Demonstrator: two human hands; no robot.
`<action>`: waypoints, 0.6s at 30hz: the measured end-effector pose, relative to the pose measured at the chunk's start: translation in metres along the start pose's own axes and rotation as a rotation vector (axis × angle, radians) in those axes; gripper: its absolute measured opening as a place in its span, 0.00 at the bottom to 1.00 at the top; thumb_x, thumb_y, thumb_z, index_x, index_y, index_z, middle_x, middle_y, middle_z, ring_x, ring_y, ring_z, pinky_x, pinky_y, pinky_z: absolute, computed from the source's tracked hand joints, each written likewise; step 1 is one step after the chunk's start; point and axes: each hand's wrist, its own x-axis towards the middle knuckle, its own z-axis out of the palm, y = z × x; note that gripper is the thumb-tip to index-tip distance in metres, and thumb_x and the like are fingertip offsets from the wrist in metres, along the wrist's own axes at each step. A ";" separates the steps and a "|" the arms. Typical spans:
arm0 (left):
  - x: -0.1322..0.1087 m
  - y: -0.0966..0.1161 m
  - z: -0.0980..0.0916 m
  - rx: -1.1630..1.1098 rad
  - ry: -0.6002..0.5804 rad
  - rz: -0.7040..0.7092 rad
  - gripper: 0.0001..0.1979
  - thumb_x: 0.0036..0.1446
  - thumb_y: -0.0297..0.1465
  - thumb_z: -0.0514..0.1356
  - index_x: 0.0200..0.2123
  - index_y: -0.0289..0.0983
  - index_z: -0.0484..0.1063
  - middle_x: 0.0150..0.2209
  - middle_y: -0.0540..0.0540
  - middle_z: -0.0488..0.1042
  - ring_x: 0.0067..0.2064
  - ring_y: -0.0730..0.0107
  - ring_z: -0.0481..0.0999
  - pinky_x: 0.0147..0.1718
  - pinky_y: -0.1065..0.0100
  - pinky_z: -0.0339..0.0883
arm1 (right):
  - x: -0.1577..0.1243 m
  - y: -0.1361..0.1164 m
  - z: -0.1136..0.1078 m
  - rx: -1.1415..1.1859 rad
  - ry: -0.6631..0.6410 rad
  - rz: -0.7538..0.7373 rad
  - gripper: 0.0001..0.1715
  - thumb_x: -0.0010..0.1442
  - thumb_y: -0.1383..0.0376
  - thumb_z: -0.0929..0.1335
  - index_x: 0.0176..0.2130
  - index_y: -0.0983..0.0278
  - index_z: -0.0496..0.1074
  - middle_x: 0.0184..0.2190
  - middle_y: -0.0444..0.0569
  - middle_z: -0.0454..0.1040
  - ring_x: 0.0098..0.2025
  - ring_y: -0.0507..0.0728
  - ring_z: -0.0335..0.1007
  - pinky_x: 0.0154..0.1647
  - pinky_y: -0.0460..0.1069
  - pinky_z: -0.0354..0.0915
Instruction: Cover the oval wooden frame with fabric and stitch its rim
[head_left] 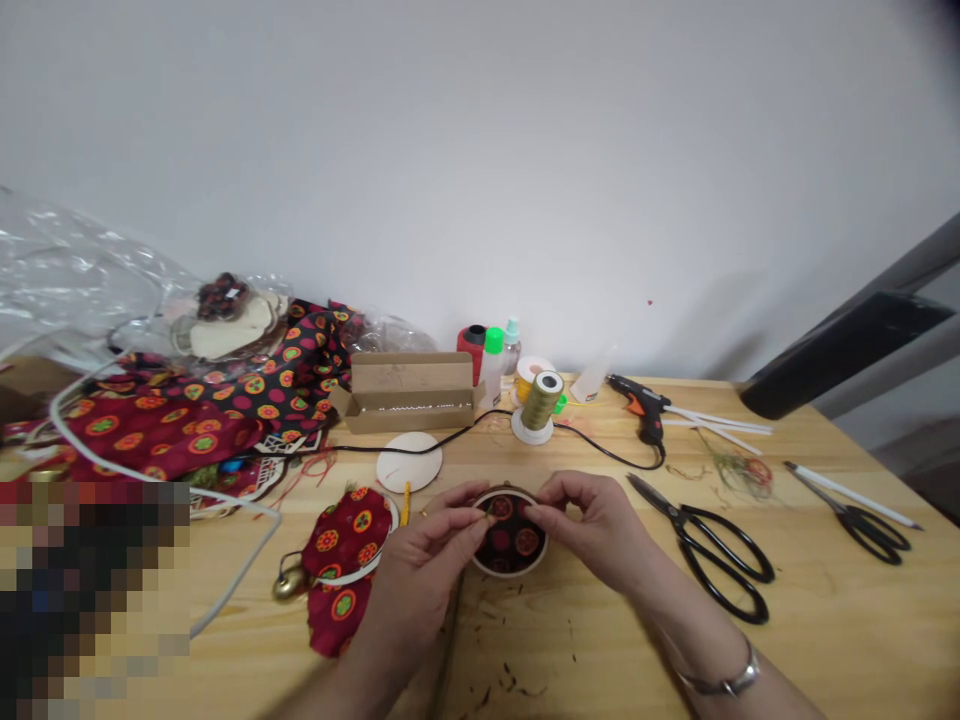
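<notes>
A small round disc covered in dark fabric with red and orange circles (511,535) rests on the wooden table (810,620) between my hands. My left hand (429,560) pinches its left rim with thumb and forefinger. My right hand (592,520) is closed on its upper right rim. A thin olive thread runs down from the disc toward me. Just left lie two red fabric-covered discs (346,535) and a small brass bell (289,583).
Large black scissors (712,550) lie right of my hand, smaller scissors (862,520) farther right. A glue gun (646,408), its black cord, an olive thread spool (541,400), glue bottles, a cardboard box (409,392), a plain wooden disc (409,462) and piled patterned fabric (195,410) sit behind.
</notes>
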 end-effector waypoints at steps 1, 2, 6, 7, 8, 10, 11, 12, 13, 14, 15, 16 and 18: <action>0.000 -0.001 0.000 -0.027 -0.009 0.004 0.05 0.51 0.30 0.61 0.30 0.39 0.79 0.49 0.45 0.71 0.50 0.62 0.70 0.47 0.67 0.65 | 0.000 0.000 0.000 0.004 0.000 0.002 0.10 0.51 0.61 0.69 0.24 0.66 0.71 0.21 0.45 0.72 0.24 0.51 0.65 0.26 0.46 0.62; 0.000 -0.002 0.000 -0.055 -0.015 0.010 0.05 0.51 0.30 0.61 0.30 0.39 0.79 0.48 0.46 0.71 0.49 0.62 0.70 0.47 0.67 0.66 | 0.000 0.001 0.000 0.001 0.003 0.002 0.11 0.51 0.61 0.69 0.24 0.66 0.70 0.21 0.45 0.72 0.24 0.51 0.65 0.26 0.45 0.62; 0.001 -0.005 -0.001 -0.103 -0.025 0.007 0.05 0.51 0.30 0.62 0.31 0.40 0.79 0.46 0.47 0.72 0.47 0.65 0.72 0.44 0.70 0.67 | 0.000 0.001 0.001 -0.024 -0.001 0.002 0.11 0.50 0.61 0.69 0.23 0.67 0.70 0.21 0.45 0.72 0.24 0.51 0.64 0.25 0.45 0.61; 0.001 -0.005 -0.001 -0.098 -0.019 0.001 0.05 0.50 0.30 0.62 0.31 0.40 0.79 0.45 0.47 0.72 0.46 0.66 0.72 0.44 0.71 0.67 | 0.000 0.000 0.001 -0.025 -0.005 0.007 0.11 0.50 0.61 0.69 0.24 0.67 0.70 0.21 0.46 0.72 0.24 0.51 0.64 0.25 0.45 0.61; 0.001 -0.005 -0.002 -0.092 -0.010 -0.003 0.05 0.50 0.30 0.62 0.30 0.40 0.79 0.45 0.47 0.73 0.45 0.67 0.72 0.43 0.72 0.68 | 0.000 0.000 0.001 -0.025 -0.008 0.013 0.10 0.50 0.62 0.69 0.24 0.67 0.70 0.21 0.46 0.72 0.24 0.51 0.64 0.25 0.45 0.61; 0.001 -0.005 -0.002 -0.057 0.013 -0.015 0.05 0.49 0.30 0.63 0.30 0.40 0.79 0.43 0.47 0.73 0.44 0.68 0.72 0.42 0.73 0.68 | 0.000 -0.002 0.002 -0.027 -0.012 0.025 0.10 0.49 0.62 0.69 0.23 0.67 0.70 0.21 0.46 0.71 0.24 0.51 0.63 0.25 0.45 0.61; 0.001 -0.005 -0.002 -0.034 0.024 -0.022 0.04 0.49 0.31 0.63 0.29 0.40 0.79 0.43 0.47 0.73 0.44 0.68 0.73 0.41 0.73 0.68 | 0.000 -0.002 0.003 -0.027 -0.016 0.029 0.10 0.49 0.62 0.69 0.23 0.67 0.70 0.20 0.45 0.71 0.24 0.51 0.63 0.25 0.45 0.60; 0.000 -0.004 -0.002 -0.010 0.034 -0.026 0.04 0.48 0.31 0.63 0.28 0.40 0.79 0.42 0.47 0.73 0.43 0.68 0.73 0.40 0.74 0.69 | 0.000 -0.003 0.003 -0.025 -0.022 0.037 0.10 0.49 0.63 0.68 0.23 0.67 0.69 0.20 0.45 0.70 0.24 0.50 0.62 0.24 0.45 0.60; 0.000 -0.004 -0.002 0.015 0.045 -0.025 0.04 0.48 0.31 0.63 0.28 0.40 0.79 0.42 0.47 0.73 0.42 0.68 0.73 0.39 0.74 0.69 | 0.001 -0.002 0.004 -0.020 -0.029 0.046 0.10 0.49 0.63 0.68 0.23 0.67 0.69 0.20 0.45 0.70 0.23 0.50 0.62 0.24 0.44 0.59; 0.000 -0.004 -0.002 0.039 0.054 -0.021 0.04 0.47 0.31 0.63 0.27 0.40 0.79 0.41 0.47 0.73 0.42 0.68 0.73 0.39 0.74 0.69 | 0.001 -0.002 0.004 -0.013 -0.039 0.056 0.10 0.49 0.62 0.68 0.23 0.67 0.69 0.20 0.45 0.70 0.23 0.50 0.61 0.23 0.44 0.58; 0.000 -0.003 -0.002 0.060 0.063 -0.014 0.04 0.47 0.31 0.63 0.27 0.40 0.79 0.41 0.47 0.73 0.41 0.68 0.73 0.39 0.74 0.69 | 0.001 -0.001 0.005 -0.007 -0.048 0.065 0.10 0.49 0.62 0.68 0.23 0.67 0.69 0.20 0.45 0.69 0.23 0.49 0.60 0.23 0.44 0.58; 0.000 -0.004 -0.003 0.075 0.070 -0.007 0.05 0.47 0.31 0.63 0.27 0.40 0.79 0.40 0.47 0.73 0.41 0.68 0.73 0.39 0.74 0.69 | 0.001 0.000 0.006 -0.001 -0.055 0.071 0.10 0.49 0.62 0.68 0.23 0.67 0.69 0.20 0.45 0.69 0.23 0.49 0.59 0.22 0.44 0.57; 0.000 -0.004 -0.003 0.087 0.075 0.001 0.05 0.47 0.31 0.63 0.27 0.40 0.79 0.40 0.47 0.73 0.41 0.68 0.73 0.39 0.74 0.69 | 0.001 0.003 0.006 0.003 -0.064 0.075 0.11 0.49 0.61 0.68 0.24 0.67 0.69 0.20 0.45 0.69 0.22 0.49 0.58 0.22 0.44 0.56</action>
